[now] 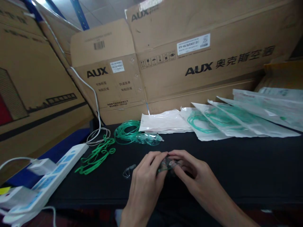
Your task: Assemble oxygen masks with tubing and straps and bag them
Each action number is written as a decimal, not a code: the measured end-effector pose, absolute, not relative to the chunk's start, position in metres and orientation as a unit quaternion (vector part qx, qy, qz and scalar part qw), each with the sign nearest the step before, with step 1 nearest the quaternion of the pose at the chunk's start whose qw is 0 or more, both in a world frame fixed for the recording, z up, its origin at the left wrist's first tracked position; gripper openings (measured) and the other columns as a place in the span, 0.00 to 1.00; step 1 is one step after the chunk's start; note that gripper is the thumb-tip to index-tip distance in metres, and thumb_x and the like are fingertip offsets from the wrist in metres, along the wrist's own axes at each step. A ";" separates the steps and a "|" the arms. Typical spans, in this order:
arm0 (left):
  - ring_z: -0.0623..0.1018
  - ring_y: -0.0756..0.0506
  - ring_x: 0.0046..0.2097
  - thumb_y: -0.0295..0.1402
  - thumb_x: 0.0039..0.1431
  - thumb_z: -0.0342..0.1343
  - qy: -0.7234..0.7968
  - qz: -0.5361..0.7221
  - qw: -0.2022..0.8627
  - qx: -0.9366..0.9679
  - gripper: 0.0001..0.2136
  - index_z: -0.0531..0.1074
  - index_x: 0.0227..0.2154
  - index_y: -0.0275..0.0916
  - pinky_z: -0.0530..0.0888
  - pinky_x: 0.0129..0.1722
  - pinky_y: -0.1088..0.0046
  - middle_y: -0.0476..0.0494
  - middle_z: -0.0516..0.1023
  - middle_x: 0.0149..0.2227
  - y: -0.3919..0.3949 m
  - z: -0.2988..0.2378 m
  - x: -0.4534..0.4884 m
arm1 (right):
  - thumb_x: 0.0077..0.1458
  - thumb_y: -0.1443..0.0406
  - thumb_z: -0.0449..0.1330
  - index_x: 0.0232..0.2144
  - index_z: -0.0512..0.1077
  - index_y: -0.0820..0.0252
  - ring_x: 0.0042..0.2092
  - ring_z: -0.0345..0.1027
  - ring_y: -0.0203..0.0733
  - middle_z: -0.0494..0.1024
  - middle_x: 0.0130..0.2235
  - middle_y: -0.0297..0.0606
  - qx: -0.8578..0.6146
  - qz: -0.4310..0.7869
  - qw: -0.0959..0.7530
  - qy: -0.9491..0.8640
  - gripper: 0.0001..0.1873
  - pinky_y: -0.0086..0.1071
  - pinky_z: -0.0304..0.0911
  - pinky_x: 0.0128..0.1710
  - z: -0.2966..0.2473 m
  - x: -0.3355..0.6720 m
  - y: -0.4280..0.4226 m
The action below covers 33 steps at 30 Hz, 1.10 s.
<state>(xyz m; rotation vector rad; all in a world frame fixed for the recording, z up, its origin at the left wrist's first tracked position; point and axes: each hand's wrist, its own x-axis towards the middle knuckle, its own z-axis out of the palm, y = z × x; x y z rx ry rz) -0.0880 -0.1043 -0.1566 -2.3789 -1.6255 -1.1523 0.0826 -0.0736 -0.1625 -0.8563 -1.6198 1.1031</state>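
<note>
My left hand [145,179] and my right hand [191,176] meet over the black table [236,164], fingers pinched together on a small clear plastic mask piece [167,164] held between them. A small clear part [128,171] lies on the table just left of my left hand. Behind my hands lies a coil of green tubing with a clear mask [132,134]. Loose green elastic bands [97,156] lie to the left.
White sealed packets of green tubing [224,123] fan out along the back right. A white power strip [47,179] with a cable sits at the left edge. Big AUX cardboard boxes [189,63] wall off the back.
</note>
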 end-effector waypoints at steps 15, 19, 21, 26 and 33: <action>0.80 0.47 0.41 0.31 0.69 0.53 -0.531 -0.496 -0.026 -0.687 0.10 0.79 0.44 0.41 0.76 0.35 0.76 0.45 0.81 0.43 -0.112 -0.136 -0.103 | 0.53 0.55 0.70 0.44 0.80 0.56 0.42 0.79 0.48 0.84 0.45 0.45 -0.352 0.662 0.462 -0.474 0.18 0.36 0.76 0.41 -0.155 0.093 -0.058; 0.80 0.46 0.42 0.34 0.68 0.54 -0.596 -0.495 0.058 -0.630 0.09 0.80 0.39 0.41 0.76 0.38 0.75 0.46 0.82 0.42 -0.109 -0.130 -0.136 | 0.54 0.61 0.71 0.44 0.81 0.59 0.45 0.79 0.47 0.84 0.47 0.44 -0.350 0.711 0.440 -0.422 0.16 0.37 0.75 0.50 -0.148 0.094 -0.059; 0.80 0.46 0.42 0.38 0.68 0.54 -0.642 -0.471 0.072 -0.600 0.10 0.80 0.42 0.43 0.76 0.38 0.73 0.48 0.82 0.44 -0.107 -0.130 -0.157 | 0.55 0.63 0.70 0.44 0.82 0.59 0.47 0.79 0.46 0.84 0.48 0.42 -0.350 0.737 0.426 -0.390 0.13 0.34 0.75 0.52 -0.145 0.094 -0.058; 0.79 0.39 0.44 0.45 0.68 0.51 -0.737 -0.284 0.133 -0.599 0.17 0.78 0.50 0.43 0.75 0.45 0.62 0.43 0.79 0.49 -0.100 -0.130 -0.211 | 0.55 0.64 0.70 0.45 0.83 0.55 0.50 0.79 0.47 0.85 0.47 0.39 -0.350 0.762 0.421 -0.346 0.13 0.27 0.76 0.48 -0.145 0.096 -0.056; 0.76 0.30 0.51 0.50 0.64 0.52 -0.748 -0.105 0.132 -0.642 0.22 0.79 0.47 0.38 0.71 0.54 0.51 0.33 0.77 0.49 -0.085 -0.131 -0.265 | 0.59 0.62 0.68 0.46 0.82 0.53 0.50 0.79 0.46 0.85 0.46 0.39 -0.338 0.764 0.405 -0.372 0.13 0.27 0.76 0.48 -0.148 0.098 -0.058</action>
